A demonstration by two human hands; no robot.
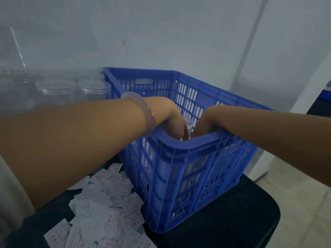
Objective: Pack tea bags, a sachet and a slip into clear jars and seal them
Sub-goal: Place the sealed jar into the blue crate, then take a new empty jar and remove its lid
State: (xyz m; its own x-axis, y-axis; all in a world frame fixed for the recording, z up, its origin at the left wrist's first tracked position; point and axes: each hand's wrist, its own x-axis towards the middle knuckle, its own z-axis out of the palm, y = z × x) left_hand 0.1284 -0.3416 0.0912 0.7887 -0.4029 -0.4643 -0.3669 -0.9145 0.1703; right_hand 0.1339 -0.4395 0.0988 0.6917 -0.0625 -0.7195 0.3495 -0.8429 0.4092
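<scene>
Both my hands reach down into a blue slatted crate [188,147] on a black surface. Between them a clear jar [189,122] shows just above the crate's near rim. My left hand [170,119], with a pale bangle on the wrist, curls against the jar's left side. On the jar's right side, my right hand [204,122] holds it with fingers pointing down. The rim hides the fingertips and the lower jar. More packed jars show faintly through the crate slats. A heap of white slips with red print [111,208] lies left of the crate.
Several clear lidded jars [75,90] stand in rows at the back left against the white wall. The black surface [232,217] ends in a rounded edge at the right, with pale floor beyond. A dark counter edge [320,104] shows far right.
</scene>
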